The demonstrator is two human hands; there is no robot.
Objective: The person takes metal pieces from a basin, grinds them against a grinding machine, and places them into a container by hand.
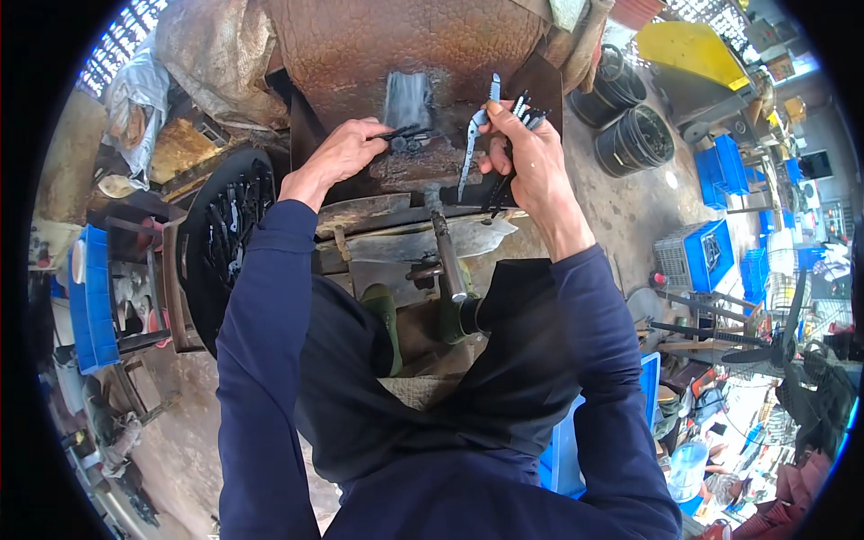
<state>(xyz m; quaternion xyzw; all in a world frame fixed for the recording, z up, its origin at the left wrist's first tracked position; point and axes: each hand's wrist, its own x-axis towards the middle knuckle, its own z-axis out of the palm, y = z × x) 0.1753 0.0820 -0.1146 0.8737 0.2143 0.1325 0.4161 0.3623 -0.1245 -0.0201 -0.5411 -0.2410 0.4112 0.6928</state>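
My left hand (344,155) reaches in from the left, its thumb and fingers closed on the end of some dark, narrow metal pieces (409,135). These lie just below a pale grey, blurred strip (409,94) in the opening of a brown, crusted machine housing (360,40). On the right, my right hand (533,160) grips a long, flat, silvery metal piece (471,144) with holes and a notched edge, held nearly upright. Several thinner dark and light pieces (524,110) stick out from the same hand. Its lower fingers are partly hidden.
At my left stands a black tub (205,270) holding several dark metal pieces. Black buckets (634,141), a blue crate (695,256) and a fan (781,346) stand to the right. A metal rod (445,247) projects toward my knees below the work ledge.
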